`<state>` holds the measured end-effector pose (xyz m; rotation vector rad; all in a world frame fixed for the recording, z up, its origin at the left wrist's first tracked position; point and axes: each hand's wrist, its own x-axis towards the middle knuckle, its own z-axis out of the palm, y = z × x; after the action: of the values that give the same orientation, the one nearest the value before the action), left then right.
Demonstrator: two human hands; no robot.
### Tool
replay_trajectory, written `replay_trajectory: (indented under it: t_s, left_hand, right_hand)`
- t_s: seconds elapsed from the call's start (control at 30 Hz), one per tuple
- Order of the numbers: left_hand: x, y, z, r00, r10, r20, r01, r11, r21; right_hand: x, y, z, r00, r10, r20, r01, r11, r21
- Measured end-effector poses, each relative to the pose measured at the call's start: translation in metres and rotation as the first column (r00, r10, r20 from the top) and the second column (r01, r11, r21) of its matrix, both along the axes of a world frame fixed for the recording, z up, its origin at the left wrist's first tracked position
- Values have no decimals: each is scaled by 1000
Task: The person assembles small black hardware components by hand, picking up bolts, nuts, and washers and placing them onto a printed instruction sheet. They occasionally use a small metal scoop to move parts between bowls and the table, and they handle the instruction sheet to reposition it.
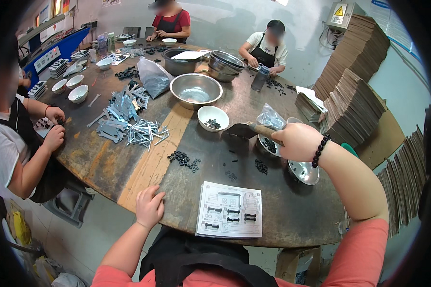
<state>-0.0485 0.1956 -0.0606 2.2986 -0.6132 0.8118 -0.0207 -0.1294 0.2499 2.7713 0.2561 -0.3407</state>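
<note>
My right hand point(297, 142) is closed round the wooden handle of a scoop-like tool point(241, 130) with a dark, wide blade. The blade hangs just right of a white bowl point(212, 119) that holds small black parts. Beneath the handle and hand stands another bowl of black parts point(270, 146), partly hidden. My left hand point(150, 207) lies on the near table edge, its fingers loosely bent, holding nothing. Between my hands is a printed instruction sheet point(229, 228) with several black bolt-like pieces on it. A pile of black nuts point(183, 160) lies beyond the left hand.
Flat wrenches point(114, 129) and silver hex keys point(147, 133) are heaped left of centre. Metal basins point(196, 102) stand farther back, near a plastic bag point(154, 79). At right are a metal bowl point(303, 172) and tall cardboard stacks point(354, 103). Several people work around the table.
</note>
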Motion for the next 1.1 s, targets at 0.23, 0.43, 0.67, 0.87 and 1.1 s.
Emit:
replay_trajectory:
  t_s: [0.23,0.43,0.67,0.87,1.1]
  left_hand:
    - [-1,1,-4,999,14,-31,-13,1000,15]
    - [-1,0,-3,999,9,-45,-8,1000,10]
    - [-1,-1,-4,999,28,-30,-27,999,36]
    - [0,-1,-6,998,25,-61,-22,998,58]
    - [1,4,-8,995,34,-92,-27,997,73]
  right_hand:
    - [-26,12,11,999,-1,-39,0,1000,-8]
    - [-53,17,21,998,16,-62,-18,999,-28]
    - [-84,15,29,997,56,-44,-55,998,11]
    - [-102,-17,21,968,98,230,-125,986,106]
    - [-190,-136,-35,776,-626,85,228,403,886]
